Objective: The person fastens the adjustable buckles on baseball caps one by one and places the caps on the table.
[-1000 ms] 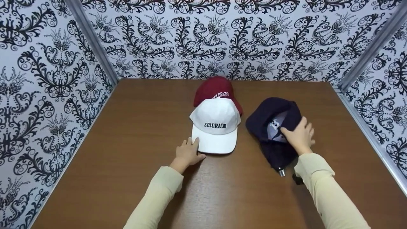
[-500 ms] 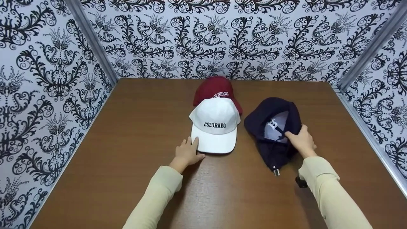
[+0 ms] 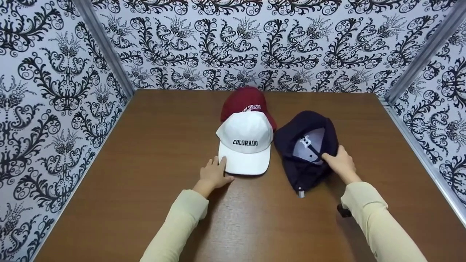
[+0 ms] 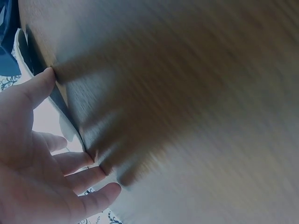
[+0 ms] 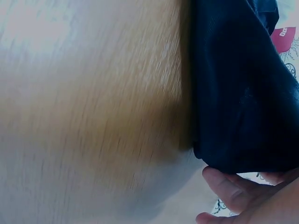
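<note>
Head view: the white brimmed fabric cap [image 3: 244, 142], overlapping the red fabric cap [image 3: 243, 100] at 12 o'clock, looks placed; the upturned navy fabric cap [image 3: 299, 153], at 3 o'clock, seems unfinished, the right hand [image 3: 341, 164] pinching its rim. The left hand [image 3: 212, 174], fingers loose, touches the white brim.

Navy cap [image 3: 306, 151] is matt cloth; table [image 3: 164, 145], glossy wood (grained).
</note>
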The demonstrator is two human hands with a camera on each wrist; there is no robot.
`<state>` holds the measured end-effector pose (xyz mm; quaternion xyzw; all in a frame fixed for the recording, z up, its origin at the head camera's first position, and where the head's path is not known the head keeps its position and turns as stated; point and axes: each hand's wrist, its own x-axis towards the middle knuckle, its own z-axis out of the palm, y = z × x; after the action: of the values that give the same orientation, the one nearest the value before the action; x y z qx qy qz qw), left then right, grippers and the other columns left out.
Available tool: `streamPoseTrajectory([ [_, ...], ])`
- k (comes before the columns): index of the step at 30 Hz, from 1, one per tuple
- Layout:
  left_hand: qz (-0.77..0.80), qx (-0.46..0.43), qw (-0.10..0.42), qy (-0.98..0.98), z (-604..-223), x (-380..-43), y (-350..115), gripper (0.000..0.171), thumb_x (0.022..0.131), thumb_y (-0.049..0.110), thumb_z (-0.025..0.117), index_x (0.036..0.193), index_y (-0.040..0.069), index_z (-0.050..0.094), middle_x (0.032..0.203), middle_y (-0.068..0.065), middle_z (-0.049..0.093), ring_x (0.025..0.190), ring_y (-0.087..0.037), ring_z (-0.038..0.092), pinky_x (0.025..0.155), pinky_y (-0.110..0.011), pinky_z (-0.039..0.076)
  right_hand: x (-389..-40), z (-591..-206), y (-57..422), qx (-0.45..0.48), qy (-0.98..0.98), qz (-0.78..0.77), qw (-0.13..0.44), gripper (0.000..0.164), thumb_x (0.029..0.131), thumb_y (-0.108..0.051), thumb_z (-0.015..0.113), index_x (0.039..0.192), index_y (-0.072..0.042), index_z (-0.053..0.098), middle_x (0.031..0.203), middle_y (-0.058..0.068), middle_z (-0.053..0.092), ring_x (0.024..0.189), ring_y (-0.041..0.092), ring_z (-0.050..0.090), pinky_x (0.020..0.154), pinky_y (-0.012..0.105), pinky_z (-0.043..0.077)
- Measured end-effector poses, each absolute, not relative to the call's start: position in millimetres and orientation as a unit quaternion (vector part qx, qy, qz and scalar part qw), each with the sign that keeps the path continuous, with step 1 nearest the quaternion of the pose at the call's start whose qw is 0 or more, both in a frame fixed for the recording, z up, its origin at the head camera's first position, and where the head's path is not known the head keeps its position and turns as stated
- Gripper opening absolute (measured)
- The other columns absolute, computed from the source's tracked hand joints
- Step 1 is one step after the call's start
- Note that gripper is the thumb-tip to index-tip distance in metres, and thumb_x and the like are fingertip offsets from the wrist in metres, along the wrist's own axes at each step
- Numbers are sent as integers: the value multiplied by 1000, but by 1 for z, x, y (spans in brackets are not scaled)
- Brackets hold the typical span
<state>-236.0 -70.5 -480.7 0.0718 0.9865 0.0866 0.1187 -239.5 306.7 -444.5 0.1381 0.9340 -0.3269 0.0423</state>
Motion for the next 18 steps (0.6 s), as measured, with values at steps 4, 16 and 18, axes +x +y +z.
streamPoseTrajectory([
  [4,84,72,118,987,-482,-237,-70,79,79,53,54,140,14,23,143,-16,26,130,-33,26,95,-52,33,-238,-444,304,134,935,-325,40,61,81,-36,47,126,2,31,122,27,43,106,43,43,80,51,36],
  [16,122,66,111,984,-487,-237,-74,81,77,49,59,139,11,25,144,-20,20,130,-33,26,96,-52,31,-239,-449,292,79,935,-346,14,52,81,-25,49,119,7,37,118,30,46,105,44,45,85,49,36],
  [18,128,64,112,983,-488,-237,-74,81,77,49,59,140,11,24,144,-21,17,130,-33,26,97,-52,30,-238,-449,288,68,931,-358,17,53,81,-24,49,122,7,36,120,30,45,107,42,43,88,49,35],
])
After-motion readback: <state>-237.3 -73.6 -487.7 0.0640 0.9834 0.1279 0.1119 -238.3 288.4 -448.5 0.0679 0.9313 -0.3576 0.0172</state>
